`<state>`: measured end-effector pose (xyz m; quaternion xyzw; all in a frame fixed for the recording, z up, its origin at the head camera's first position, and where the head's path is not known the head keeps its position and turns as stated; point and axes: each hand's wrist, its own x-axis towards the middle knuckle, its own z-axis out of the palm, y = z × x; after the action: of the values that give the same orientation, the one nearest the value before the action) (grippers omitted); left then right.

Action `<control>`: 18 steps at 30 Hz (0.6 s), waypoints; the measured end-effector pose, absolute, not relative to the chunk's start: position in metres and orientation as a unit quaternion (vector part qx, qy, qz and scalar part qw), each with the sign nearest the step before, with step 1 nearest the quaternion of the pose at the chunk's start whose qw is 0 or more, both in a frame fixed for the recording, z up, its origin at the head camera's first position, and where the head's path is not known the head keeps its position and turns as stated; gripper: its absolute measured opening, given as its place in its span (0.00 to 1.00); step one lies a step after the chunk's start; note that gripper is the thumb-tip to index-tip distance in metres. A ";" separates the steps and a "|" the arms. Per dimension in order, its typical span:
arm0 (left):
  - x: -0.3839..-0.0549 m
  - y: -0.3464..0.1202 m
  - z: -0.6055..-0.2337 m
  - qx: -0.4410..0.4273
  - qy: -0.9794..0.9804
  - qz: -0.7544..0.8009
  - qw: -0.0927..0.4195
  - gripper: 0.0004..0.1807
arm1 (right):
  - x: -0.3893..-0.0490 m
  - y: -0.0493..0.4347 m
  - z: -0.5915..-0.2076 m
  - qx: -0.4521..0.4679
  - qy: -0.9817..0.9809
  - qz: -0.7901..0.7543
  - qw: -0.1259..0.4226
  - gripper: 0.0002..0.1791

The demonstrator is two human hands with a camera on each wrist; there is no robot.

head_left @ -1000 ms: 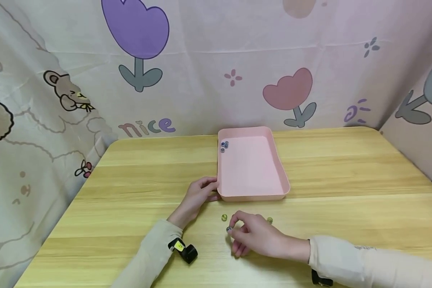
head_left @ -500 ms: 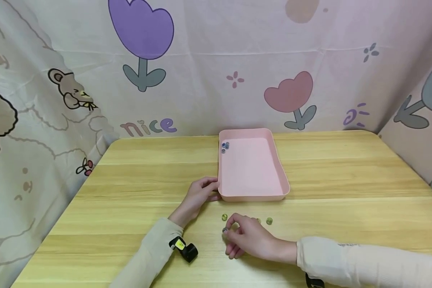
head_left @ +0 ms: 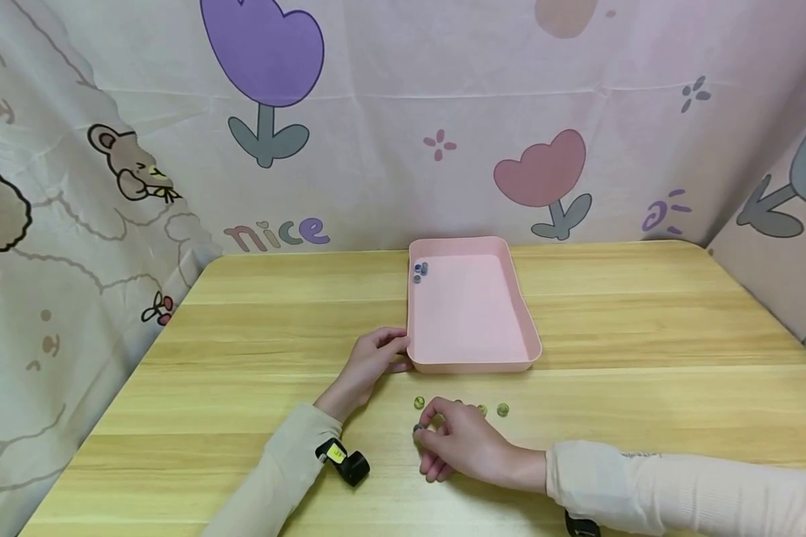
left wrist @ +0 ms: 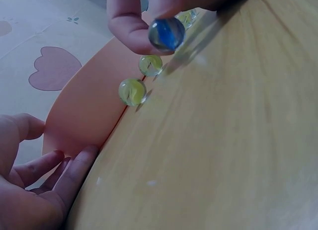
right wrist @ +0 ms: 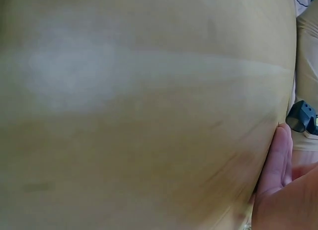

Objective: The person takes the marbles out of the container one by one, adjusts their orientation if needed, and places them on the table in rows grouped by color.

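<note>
My right hand [head_left: 466, 441] pinches a blue marble [left wrist: 167, 34] between thumb and forefinger, just above the table in front of the tray. Its other fingers point down beside the tabletop; in the right wrist view only part of this hand [right wrist: 283, 190] shows and the marble is out of sight. My left hand [head_left: 368, 364] touches the outside of the pink tray's [head_left: 473, 368] front left corner with its fingertips. Several yellow-green marbles [head_left: 419, 403] lie in a rough row between the tray and my right hand, partly hidden by it.
Inside the tray's far left corner sits a small group of blue marbles [head_left: 419, 271]. The wooden table [head_left: 275, 313] ends at a patterned cloth [head_left: 376, 149] behind and at the sides. A black wrist camera [head_left: 345, 462] sits on the left sleeve.
My right hand has shifted a little to the left with the blue marble, uncovering more of the yellow-green marbles behind it. My left hand stays at the tray's corner.
</note>
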<state>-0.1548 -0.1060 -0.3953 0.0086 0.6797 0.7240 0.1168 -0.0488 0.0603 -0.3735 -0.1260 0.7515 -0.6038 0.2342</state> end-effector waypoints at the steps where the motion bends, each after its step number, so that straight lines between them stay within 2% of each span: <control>1: -0.155 -0.106 -0.395 0.008 0.680 0.723 0.117 0.15 | -0.049 0.060 -0.373 -0.127 0.753 -0.602 0.234 0.05; 18: -0.155 -0.106 -0.396 0.010 0.681 0.723 0.115 0.15 | -0.051 0.058 -0.373 -0.128 0.763 -0.588 0.238 0.04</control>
<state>-0.1549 -0.1057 -0.3955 0.0103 0.6812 0.7229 0.1148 -0.0505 0.0580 -0.3729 -0.1279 0.7628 -0.5876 0.2375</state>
